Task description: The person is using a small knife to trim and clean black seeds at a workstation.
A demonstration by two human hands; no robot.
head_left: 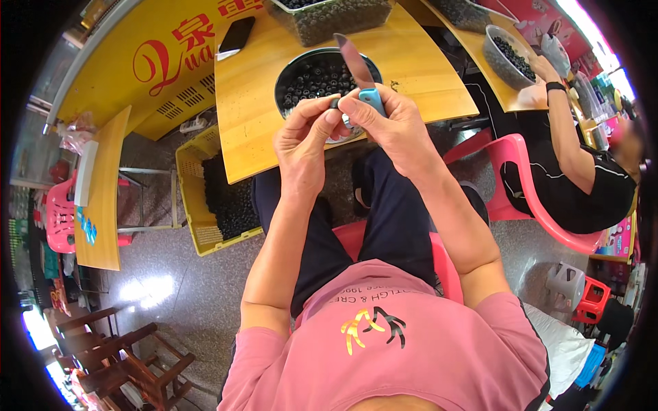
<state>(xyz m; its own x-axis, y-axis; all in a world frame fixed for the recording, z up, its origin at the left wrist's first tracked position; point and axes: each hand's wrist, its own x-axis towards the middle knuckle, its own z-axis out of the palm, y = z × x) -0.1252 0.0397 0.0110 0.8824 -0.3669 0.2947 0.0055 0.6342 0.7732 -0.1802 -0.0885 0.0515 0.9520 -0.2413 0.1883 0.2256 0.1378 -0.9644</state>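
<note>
The person sits on a pink plastic chair [445,264] at a light wooden table [260,89]. The left hand [301,140] pinches a small dark round fruit [335,103] between thumb and fingertips, so its fingers are closed on it. The right hand [387,123] is wrapped tight around a knife with a light blue handle and grey blade [356,68]; the blade points up and away. Both hands are just above the near edge of a round metal bowl full of small dark fruits [319,75]. A yellow plastic crate of the same dark fruits [199,188] stands on the floor to the left. A black phone [236,35] lies on the table.
</note>
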